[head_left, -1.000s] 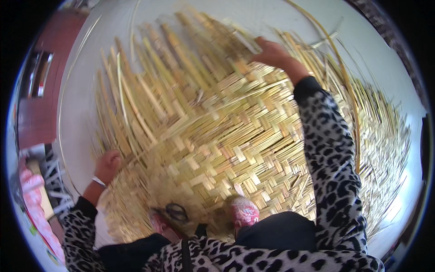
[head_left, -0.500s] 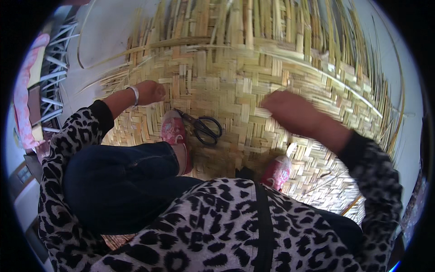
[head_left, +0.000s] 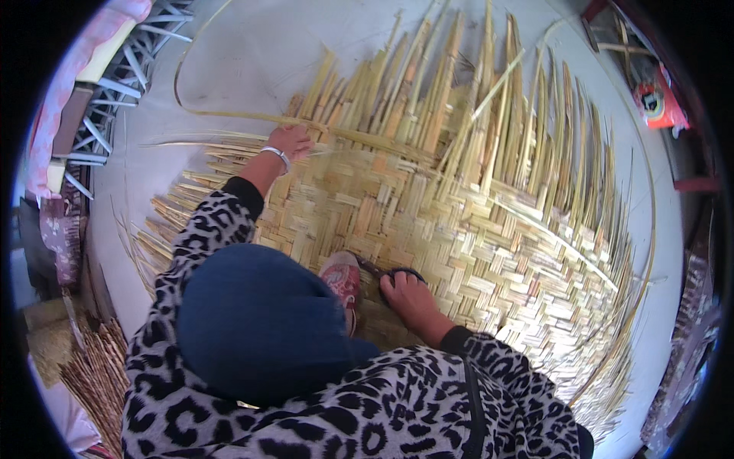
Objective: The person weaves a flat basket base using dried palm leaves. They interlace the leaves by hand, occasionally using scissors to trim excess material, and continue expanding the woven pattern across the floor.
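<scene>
A large woven mat (head_left: pixel 459 229) of pale bamboo strips lies on the grey floor, with loose strip ends fanning out at its far side. I squat on it. My left hand (head_left: pixel 290 142), a bangle at the wrist, presses on a long thin bamboo strip (head_left: pixel 229 116) that curves across the mat's far left edge. My right hand (head_left: pixel 407 294) rests on the mat by my pink shoe (head_left: pixel 342 277), fingers over the dark handles of scissors (head_left: pixel 390 271). Whether it grips them I cannot tell.
A white metal frame (head_left: pixel 115 84) and pink cloth (head_left: pixel 61 99) stand at the left. A bundle of thin bamboo sticks (head_left: pixel 95 375) lies at the lower left. An orange object (head_left: pixel 657 103) sits near red metal bars at the upper right.
The view has swung round. My left hand has reached further out to the long strip at the mat's edge. My right hand has come down onto the scissors beside my shoe.
</scene>
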A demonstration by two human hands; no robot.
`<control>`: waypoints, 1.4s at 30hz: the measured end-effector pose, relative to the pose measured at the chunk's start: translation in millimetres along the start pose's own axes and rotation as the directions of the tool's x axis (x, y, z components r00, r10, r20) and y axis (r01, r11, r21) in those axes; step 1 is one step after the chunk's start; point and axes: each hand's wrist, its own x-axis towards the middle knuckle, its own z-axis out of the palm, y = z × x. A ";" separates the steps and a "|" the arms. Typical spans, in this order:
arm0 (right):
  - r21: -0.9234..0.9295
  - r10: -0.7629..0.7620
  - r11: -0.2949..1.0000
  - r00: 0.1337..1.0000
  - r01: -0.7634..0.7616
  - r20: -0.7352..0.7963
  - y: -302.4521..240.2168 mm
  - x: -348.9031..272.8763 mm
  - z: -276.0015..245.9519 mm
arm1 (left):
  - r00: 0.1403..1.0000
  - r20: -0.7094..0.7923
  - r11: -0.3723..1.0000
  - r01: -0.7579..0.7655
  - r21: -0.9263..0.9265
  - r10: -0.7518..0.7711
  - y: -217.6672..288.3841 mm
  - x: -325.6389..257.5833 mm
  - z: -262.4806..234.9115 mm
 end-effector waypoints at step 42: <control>0.787 0.011 0.112 0.793 -0.607 0.610 -149.4 388.4 -107.9 | 0.576 -0.636 0.821 -0.546 0.169 0.514 97.0 -50.7 -118.7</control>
